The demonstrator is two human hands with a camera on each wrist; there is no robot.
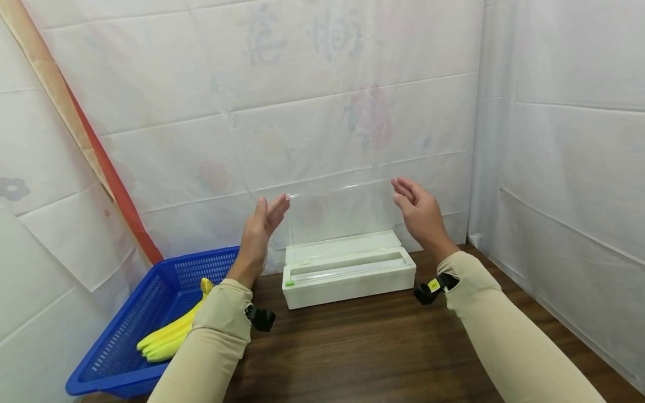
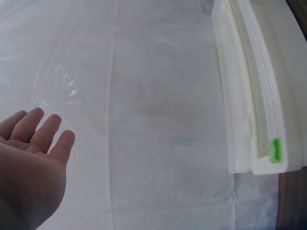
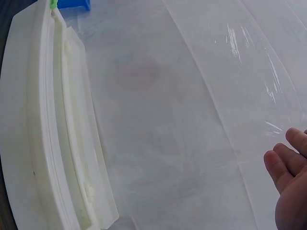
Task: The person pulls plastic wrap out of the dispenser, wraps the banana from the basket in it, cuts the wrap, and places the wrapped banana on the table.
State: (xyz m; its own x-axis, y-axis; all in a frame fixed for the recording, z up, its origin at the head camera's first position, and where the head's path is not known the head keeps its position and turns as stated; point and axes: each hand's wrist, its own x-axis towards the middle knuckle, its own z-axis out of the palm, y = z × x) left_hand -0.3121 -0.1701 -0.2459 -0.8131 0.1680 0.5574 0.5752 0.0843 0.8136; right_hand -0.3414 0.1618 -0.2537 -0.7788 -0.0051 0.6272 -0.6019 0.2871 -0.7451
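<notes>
Clear plastic film (image 1: 332,210), spread between the hands, 12 o'clock of the white box (image 1: 353,292). Looks next to weightless, limp, probably clingy; likely to crease or tear if tugged unevenly. Best hold: the two top corners, fingertips only, even tension.

Left hand (image 1: 258,238) at the film's 9 o'clock: fingers nearly straight, thumb upright and apart, film edge reaching the fingertips. Right hand (image 1: 424,215) at 3 o'clock: fingers extended, slightly bent, thumb close below, other end of the edge at the tips. Can't tell whether either hand truly pinches the film or it just sticks.

Box sits on the brown table (image 1: 363,347), lid (image 1: 347,246) up at its 12 o'clock, green tab (image 1: 289,284) at its 9 o'clock. Blue basket (image 1: 80,386) at the box's 8 o'clock, with yellow bananas (image 1: 176,330) inside. White sheeting (image 1: 186,145) behind.

View differences: left wrist shows creases fanning from the fingertips; head gives mostly a thin glint along the top edge. Both thumbs show in head, neither clearly in the wrist views. Right wrist catches only a blue corner near 11 o'clock; bananas appear in head alone.
</notes>
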